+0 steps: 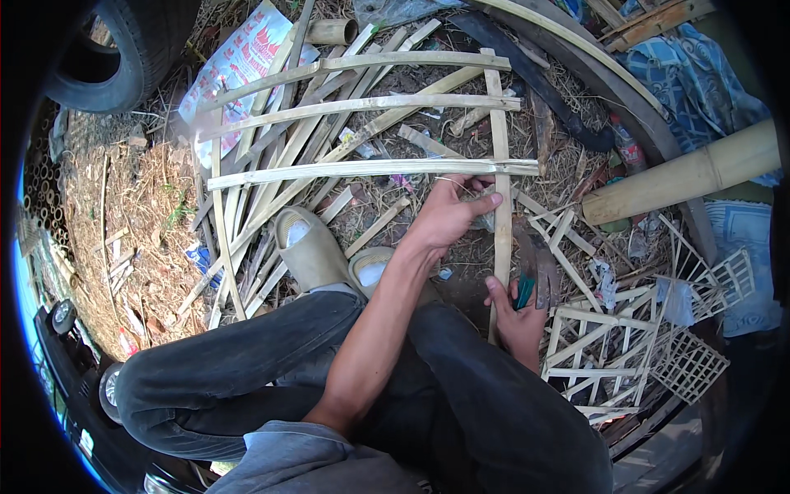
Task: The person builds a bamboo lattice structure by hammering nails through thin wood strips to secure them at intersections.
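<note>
A frame of split bamboo stands before me, with three long cross slats [354,170] running left to right over an upright bamboo slat [500,140]. My left hand [444,216] is closed at the joint of the nearest cross slat and the upright, its thumb against the upright. A thin pale strand [454,179] loops beside those fingers. Lower down, my right hand [520,328] is closed round a green-handled tool [523,291], thumb beside the upright's lower part. Dark curved metal-like pieces [543,267] show above that hand; their exact kind is unclear.
Loose bamboo strips [284,156] lie under the frame. At right are a thick bamboo pole [683,173] and small bamboo lattices [601,350]. A tyre [132,58] stands at upper left, near a printed plastic sack [239,62]. My slippers [317,251] rest on littered soil.
</note>
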